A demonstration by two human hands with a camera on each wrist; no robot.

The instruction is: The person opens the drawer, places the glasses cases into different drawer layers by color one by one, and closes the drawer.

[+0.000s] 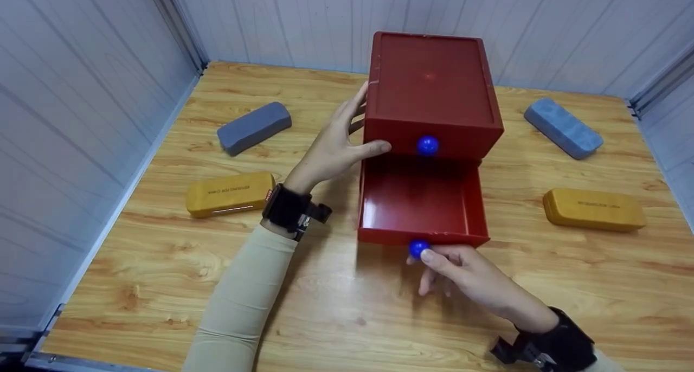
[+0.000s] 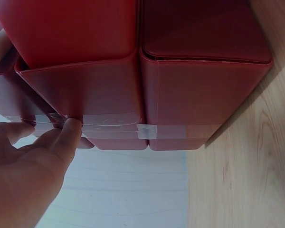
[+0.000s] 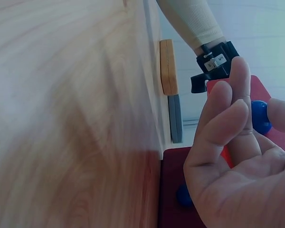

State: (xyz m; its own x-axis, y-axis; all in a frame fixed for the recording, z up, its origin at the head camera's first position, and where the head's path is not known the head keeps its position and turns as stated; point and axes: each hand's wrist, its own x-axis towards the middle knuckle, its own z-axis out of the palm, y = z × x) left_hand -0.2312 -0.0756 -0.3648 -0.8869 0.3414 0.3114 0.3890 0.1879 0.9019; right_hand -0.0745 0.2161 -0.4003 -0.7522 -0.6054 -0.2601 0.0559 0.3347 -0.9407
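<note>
Left hand [image 1: 337, 148] pressed along the cabinet [image 1: 431, 82], right hand [image 1: 480, 277] pinching the lower blue knob [image 1: 417, 248] — best brace firmly and slide the drawer [image 1: 385, 236] straight, without twisting.

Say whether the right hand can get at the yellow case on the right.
Likely yes: once the right hand releases the lower blue knob, bare tabletop leads to that yellow case.

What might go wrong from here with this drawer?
The open drawer juts well out of the red cabinet, so pulling further might tip it or slide it free. The right hand pinches a small round blue knob, which could slip from the fingers. Clear tape runs across the cabinet's side; a hard tug might strain it.
</note>
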